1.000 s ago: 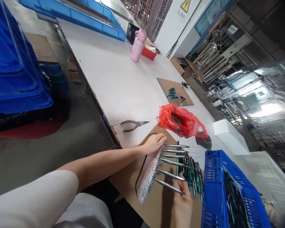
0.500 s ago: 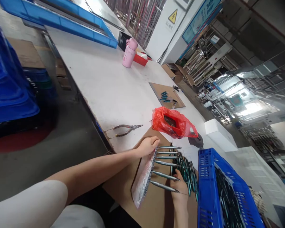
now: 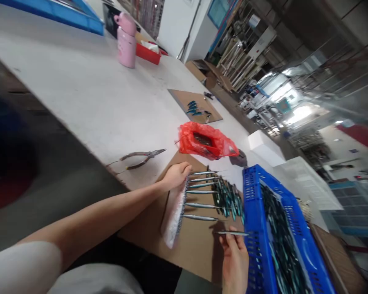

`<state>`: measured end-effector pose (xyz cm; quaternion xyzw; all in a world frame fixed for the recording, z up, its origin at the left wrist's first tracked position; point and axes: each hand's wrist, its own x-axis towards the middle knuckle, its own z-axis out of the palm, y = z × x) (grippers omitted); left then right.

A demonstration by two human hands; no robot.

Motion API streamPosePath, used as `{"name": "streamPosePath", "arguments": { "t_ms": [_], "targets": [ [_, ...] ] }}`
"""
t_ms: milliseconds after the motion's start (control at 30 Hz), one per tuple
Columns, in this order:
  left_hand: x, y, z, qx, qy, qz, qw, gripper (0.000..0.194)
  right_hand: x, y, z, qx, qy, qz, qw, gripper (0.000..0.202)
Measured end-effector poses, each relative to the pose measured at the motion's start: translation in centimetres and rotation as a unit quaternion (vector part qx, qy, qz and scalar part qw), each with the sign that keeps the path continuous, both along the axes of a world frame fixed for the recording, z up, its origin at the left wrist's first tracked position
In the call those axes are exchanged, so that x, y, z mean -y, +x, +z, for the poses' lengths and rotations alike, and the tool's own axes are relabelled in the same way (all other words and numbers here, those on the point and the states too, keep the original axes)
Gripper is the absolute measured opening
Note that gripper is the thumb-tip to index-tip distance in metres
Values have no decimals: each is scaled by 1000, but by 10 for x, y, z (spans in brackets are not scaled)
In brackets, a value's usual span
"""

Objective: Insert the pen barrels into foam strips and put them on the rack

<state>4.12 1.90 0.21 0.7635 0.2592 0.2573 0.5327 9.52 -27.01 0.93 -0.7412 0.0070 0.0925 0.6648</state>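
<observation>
My left hand (image 3: pixel 177 175) is closed on the upper end of a foil-wrapped strip (image 3: pixel 173 216) held above a brown board. Several slim silvery pieces (image 3: pixel 201 206) stick out from the strip's right edge, side by side, with thin wires at their tips. Lower right, my right hand (image 3: pixel 235 255) pinches one loose silvery piece (image 3: pixel 233 233) between thumb and fingers, apart from the strip. A row of teal and dark pieces (image 3: pixel 228 200) lies on the brown board (image 3: pixel 193 253) behind the held strip.
Pliers (image 3: pixel 143 158) lie on the white table (image 3: pixel 79 102). Beyond the board sits a red plastic bag (image 3: pixel 225 145). At right is a blue crate (image 3: pixel 254 220) of dark teal pieces. A pink bottle (image 3: pixel 126 47) and a red box (image 3: pixel 147 53) stand farther back.
My right hand has moved down and away from the strip's pieces and now holds a loose silvery piece. The strip shows one more piece sticking out. The view has shifted.
</observation>
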Motion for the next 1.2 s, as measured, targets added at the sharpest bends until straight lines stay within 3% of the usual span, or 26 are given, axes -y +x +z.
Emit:
{"name": "streamPosePath", "arguments": {
  "t_ms": [100,200,300,367,433,633,833,1000,1200],
  "targets": [
    [2,1,-2,-60,56,18,996,31,-12,-24,-15,-41,25,8,999,38],
    [3,2,-2,-106,111,3,988,34,-22,-40,-28,-24,-80,26,996,41],
    [5,3,2,-139,118,3,983,34,-27,-45,-34,24,-189,70,979,43],
    [6,3,5,-150,112,7,982,35,-30,-46,-33,42,-220,93,970,43],
    [6,2,6,-152,106,4,983,36,-32,-46,-32,48,-207,95,973,43],
    [4,3,0,-137,107,-1,985,36,-37,-47,-26,-31,-35,74,996,36],
    [4,4,0,-123,91,-5,988,35,-38,-47,-16,-52,-8,72,996,33],
    [3,4,-1,-115,105,2,988,34,-32,-42,-12,-10,-42,38,998,42],
    [2,2,0,-113,90,-3,990,32,-13,-32,-12,103,-201,-12,974,50]
  ]
}}
